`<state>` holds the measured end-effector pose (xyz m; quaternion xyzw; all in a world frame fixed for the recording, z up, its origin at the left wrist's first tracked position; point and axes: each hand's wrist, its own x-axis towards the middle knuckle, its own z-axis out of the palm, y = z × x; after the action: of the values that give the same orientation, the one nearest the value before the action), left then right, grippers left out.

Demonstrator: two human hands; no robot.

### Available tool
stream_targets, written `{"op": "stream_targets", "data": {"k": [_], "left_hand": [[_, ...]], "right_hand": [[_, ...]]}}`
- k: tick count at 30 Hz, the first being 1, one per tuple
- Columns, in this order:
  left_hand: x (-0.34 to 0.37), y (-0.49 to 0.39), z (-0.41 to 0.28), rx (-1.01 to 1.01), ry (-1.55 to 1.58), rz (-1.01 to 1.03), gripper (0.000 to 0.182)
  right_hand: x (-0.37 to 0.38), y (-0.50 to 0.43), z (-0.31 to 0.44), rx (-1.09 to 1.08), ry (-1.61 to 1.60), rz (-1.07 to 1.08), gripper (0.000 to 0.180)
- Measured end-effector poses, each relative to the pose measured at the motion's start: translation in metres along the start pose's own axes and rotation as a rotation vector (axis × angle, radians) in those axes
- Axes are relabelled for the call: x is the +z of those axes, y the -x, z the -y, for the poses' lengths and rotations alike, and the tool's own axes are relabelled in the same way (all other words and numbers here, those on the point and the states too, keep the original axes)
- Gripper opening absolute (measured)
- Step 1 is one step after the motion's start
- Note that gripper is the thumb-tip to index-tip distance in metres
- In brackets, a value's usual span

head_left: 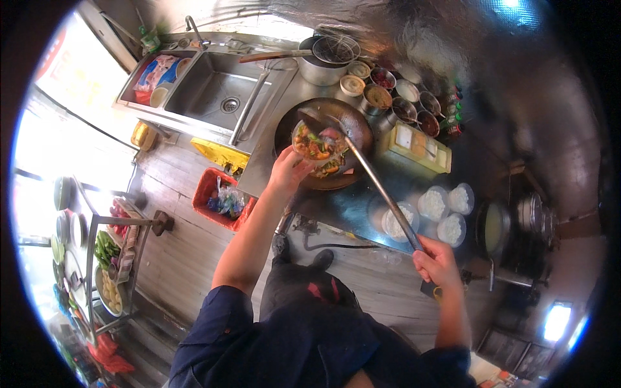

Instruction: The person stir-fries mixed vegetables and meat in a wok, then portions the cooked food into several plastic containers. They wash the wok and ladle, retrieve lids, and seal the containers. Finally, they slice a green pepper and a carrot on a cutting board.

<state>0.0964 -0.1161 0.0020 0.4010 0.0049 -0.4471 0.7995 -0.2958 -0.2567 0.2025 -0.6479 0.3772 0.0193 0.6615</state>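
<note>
My left hand (289, 169) grips a clear plastic bowl (297, 140) by its near side, above the wok. Mixed cooked food (313, 144) with orange and green pieces fills much of it. Around the long metal handle of a wok ladle (381, 191) my right hand (436, 261) is closed, well to the right. The ladle's head reaches the bowl's far rim; its exact contact there I cannot tell. Below the bowl, the dark wok (356, 121) holds more of the food (331, 169) at its near side.
Right of the wok stand several bowls of white rice (433, 203) and a yellow seasoning box (419, 148). Behind are several seasoning bowls (377, 97) and a pot (322, 70) with a strainer on it. A steel sink (199, 92) and red-lined bin (206, 194) are left.
</note>
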Motion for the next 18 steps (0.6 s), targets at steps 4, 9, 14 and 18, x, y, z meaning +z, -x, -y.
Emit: {"op": "stream_targets", "data": {"k": [4, 9, 14, 18], "left_hand": [[0.003, 0.002, -0.001, -0.001, 0.034, -0.059, 0.045], [0.004, 0.003, -0.001, 0.035, 0.035, 0.005, 0.04], [-0.006, 0.005, 0.004, 0.063, 0.03, -0.001, 0.043], [-0.008, 0.016, 0.0, 0.106, 0.074, 0.19, 0.045]], "right_hand": [[0.016, 0.0, -0.015, -0.157, 0.044, -0.115, 0.048], [0.041, -0.013, -0.027, -0.352, 0.415, -0.211, 0.047], [0.046, -0.011, -0.025, -0.207, -0.034, -0.187, 0.045], [0.051, -0.032, -0.064, -0.093, -0.357, -0.147, 0.032]]}}
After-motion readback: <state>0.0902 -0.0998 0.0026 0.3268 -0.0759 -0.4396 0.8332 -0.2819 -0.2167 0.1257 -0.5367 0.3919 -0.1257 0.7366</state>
